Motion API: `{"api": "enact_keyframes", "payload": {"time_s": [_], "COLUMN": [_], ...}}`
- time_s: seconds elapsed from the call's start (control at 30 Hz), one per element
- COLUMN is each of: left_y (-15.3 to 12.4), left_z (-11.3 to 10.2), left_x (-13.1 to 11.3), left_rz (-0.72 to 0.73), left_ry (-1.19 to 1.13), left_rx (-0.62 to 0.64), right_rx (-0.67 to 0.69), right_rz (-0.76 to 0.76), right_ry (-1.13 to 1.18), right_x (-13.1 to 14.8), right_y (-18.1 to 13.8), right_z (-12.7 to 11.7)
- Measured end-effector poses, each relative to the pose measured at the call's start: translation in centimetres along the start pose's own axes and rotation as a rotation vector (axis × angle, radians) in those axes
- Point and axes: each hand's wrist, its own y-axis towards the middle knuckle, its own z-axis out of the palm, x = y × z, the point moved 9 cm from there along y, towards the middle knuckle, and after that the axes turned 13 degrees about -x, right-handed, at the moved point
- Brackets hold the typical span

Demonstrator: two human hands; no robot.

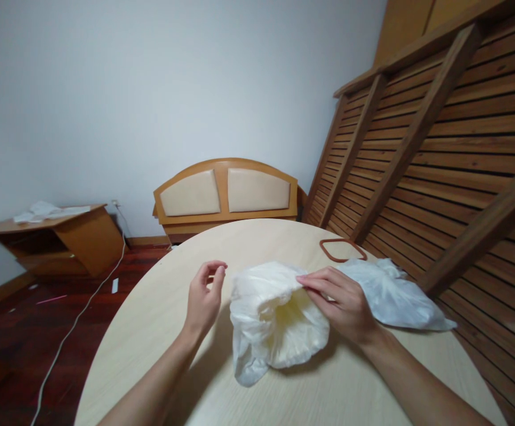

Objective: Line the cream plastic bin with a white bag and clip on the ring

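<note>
A white plastic bag point(257, 296) rests on the round table, its crumpled mouth facing me and showing a pale yellow inside. My right hand point(344, 302) pinches the upper right edge of that mouth between thumb and fingers. To the left of the bag, my left hand point(205, 296) is raised a little apart from it. Its fingers are loosely curled with a gap to the thumb, and I see nothing in them. What lies deep in the bag is hidden.
A second, filled plastic bag point(395, 296) lies at the table's right, beside a brown rounded frame point(343, 251). The light wooden tabletop point(151, 319) borders a leaning slatted wooden panel point(417, 171). Behind stands a headboard point(224, 192); a white cable point(77, 322) crosses the floor near a cabinet point(84, 236).
</note>
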Motion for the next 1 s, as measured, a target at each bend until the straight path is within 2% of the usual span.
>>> {"api": "enact_keyframes", "payload": {"time_s": [0.07,0.13,0.23,0.37,0.53,0.7,0.77,0.87,1.0], "left_y": [-2.2,-4.6,-6.4,-6.3,-5.5,-4.8,-4.9,-5.9,-7.2], "left_z": [0.8,1.5,2.0,2.1,2.4,2.3,2.0,1.7,2.2], "left_x": [-4.0,-6.9,-8.6,-8.3,-6.8,-5.3,-5.7,-7.4,-8.6], "left_rz": [0.256,0.439,0.572,0.591,0.52,0.44,0.489,0.661,0.776], "left_ry": [0.034,0.038,0.085,0.106,0.083,0.145,0.149,0.132,0.145], "left_rx": [0.072,0.14,0.172,0.161,0.191,0.163,0.125,0.085,0.143], "right_rx": [-0.02,-0.029,-0.038,-0.045,-0.051,-0.069,-0.07,-0.067,-0.059], "right_rz": [0.027,0.048,0.074,0.092,0.122,0.145,0.147,0.135,0.104], "right_ry": [-0.034,-0.056,-0.072,-0.076,-0.073,-0.088,-0.094,-0.1,-0.099], "right_x": [-0.3,-0.4,-0.6,-0.8,-1.4,-2.0,-2.0,-1.5,-0.3], "right_y": [0.0,-0.1,-0.1,-0.2,-0.4,-0.6,-0.6,-0.5,-0.2], "right_z": [-0.2,-0.3,-0.3,-0.4,-0.4,-0.5,-0.5,-0.4,0.0]}}
